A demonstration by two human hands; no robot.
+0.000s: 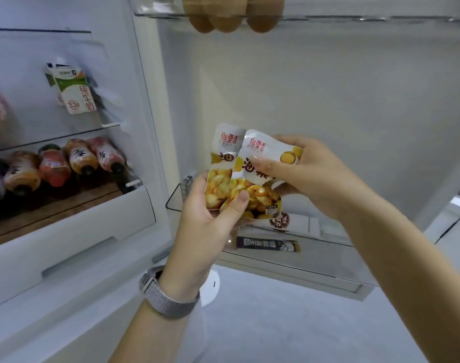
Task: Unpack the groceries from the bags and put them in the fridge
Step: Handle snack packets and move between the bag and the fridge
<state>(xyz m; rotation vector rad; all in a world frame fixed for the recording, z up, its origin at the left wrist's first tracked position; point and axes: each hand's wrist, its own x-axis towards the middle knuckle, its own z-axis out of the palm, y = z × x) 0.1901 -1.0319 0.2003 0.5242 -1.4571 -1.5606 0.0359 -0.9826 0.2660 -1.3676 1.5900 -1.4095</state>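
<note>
snack packets [245,174]: two overlapping white-and-yellow pouches, red print on top, held before the open fridge door [328,100] | left hand [210,218] pinched their lower edge | right hand [310,174] gripped the front pouch's top corner

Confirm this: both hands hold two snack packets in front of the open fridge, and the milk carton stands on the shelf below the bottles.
One thing is wrong. In the head view the milk carton stands on the shelf above the bottles, not below. The rest holds: the left hand and right hand hold two snack packets at the open fridge.
</note>
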